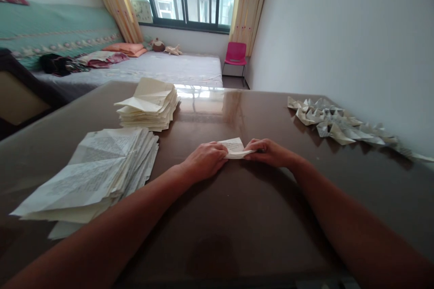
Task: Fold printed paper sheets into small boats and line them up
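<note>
A small folded piece of printed paper (234,146) is held just above or on the brown tabletop, between my two hands. My left hand (207,159) grips its left end, fingers curled over the edge. At the other end, my right hand (269,152) pinches the paper between thumb and fingers. A flap of the paper stands up at the back, and a narrow folded strip runs along the front. Both hands cover the ends, so the full shape is partly hidden.
On the left of the table (217,216) lie a stack of creased printed sheets (98,162) and, behind it, a pile of cream paper (149,104). Several folded paper boats (335,122) line the right side by the wall. Beyond stand a bed (183,67) and a pink chair (235,53).
</note>
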`<action>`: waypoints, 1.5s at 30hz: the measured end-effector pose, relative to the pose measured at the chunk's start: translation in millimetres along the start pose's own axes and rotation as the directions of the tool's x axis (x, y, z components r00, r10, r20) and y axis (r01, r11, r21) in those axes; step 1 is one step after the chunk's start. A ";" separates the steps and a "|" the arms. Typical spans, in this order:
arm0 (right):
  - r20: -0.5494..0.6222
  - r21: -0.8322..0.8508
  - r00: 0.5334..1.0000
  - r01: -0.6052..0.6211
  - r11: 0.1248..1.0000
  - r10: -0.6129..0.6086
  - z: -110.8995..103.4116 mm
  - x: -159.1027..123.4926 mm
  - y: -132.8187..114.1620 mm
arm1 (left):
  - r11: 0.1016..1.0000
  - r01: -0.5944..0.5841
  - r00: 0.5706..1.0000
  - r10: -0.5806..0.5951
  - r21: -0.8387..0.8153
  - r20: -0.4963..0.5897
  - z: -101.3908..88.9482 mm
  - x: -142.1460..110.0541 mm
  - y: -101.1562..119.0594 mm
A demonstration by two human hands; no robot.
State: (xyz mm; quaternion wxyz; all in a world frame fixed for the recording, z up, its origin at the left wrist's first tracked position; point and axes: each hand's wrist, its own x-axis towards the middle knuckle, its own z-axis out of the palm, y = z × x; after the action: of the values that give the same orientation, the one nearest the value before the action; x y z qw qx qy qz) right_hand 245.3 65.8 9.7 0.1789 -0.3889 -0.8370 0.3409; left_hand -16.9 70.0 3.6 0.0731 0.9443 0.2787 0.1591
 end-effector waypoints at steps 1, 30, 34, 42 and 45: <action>0.018 0.039 1.000 -0.012 0.999 0.012 -0.7 0.0 0.9 | 1.000 0.003 1.000 -0.003 -0.017 0.014 -0.8 0.9 1.6; -0.327 -0.283 0.905 -0.370 0.885 0.274 25.4 11.3 -14.8 | 0.982 0.180 0.983 -0.178 0.051 -0.036 8.4 -29.0 26.8; -0.331 -0.311 0.899 -0.390 0.867 0.285 26.8 12.2 -11.7 | 0.976 0.180 0.984 -0.180 0.119 -0.017 6.8 -28.7 29.8; -0.357 -0.345 0.890 -0.407 0.846 0.283 28.8 13.2 -11.2 | 0.965 0.160 0.987 -0.159 0.207 -0.018 7.1 -27.4 32.7; -0.370 -0.333 0.884 -0.414 0.847 0.286 29.8 13.7 -10.5 | 0.962 0.169 0.985 -0.171 0.216 -0.009 5.3 -27.3 33.7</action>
State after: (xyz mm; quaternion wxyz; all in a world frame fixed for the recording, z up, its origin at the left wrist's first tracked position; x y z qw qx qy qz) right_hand 214.2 58.6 -3.3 0.1566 -0.6130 -0.7644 0.1240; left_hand -19.8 26.7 -0.8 -0.0153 0.9200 0.3739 0.1164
